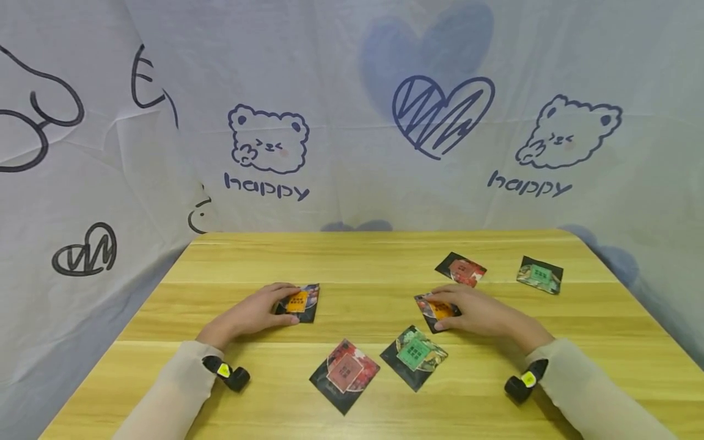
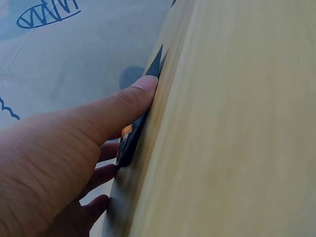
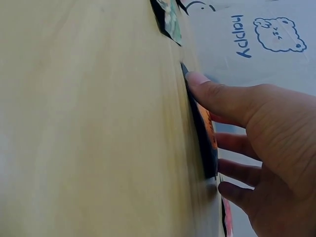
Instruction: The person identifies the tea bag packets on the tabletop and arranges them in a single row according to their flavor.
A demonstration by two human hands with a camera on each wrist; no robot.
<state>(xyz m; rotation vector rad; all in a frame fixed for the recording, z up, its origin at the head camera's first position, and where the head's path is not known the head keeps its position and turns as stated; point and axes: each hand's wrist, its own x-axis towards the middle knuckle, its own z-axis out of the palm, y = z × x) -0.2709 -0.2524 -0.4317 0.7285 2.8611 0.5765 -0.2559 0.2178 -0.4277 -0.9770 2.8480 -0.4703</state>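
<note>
My left hand point(image 1: 258, 311) holds a flat black packet with an orange label point(image 1: 299, 302) at the left of the table, thumb on its near edge and fingers at the far edge. In the left wrist view the thumb point(image 2: 146, 83) presses on the dark packet point(image 2: 133, 138), close over the wood. On the right, my right hand point(image 1: 475, 310) grips a matching orange-label packet point(image 1: 440, 307) between thumb and fingers. That packet point(image 3: 200, 123) stands edge-on in the right wrist view, its shadow on the tabletop. Part of each packet is hidden under the hand.
Near the front of the wooden table point(image 1: 374, 260) lie a red-label packet point(image 1: 344, 373) and a green-label packet point(image 1: 414, 354), side by side. Beyond my right hand are another red-label packet point(image 1: 464, 269) and a green-label one point(image 1: 540, 276). White cloth with drawings point(image 1: 341, 122) hangs behind.
</note>
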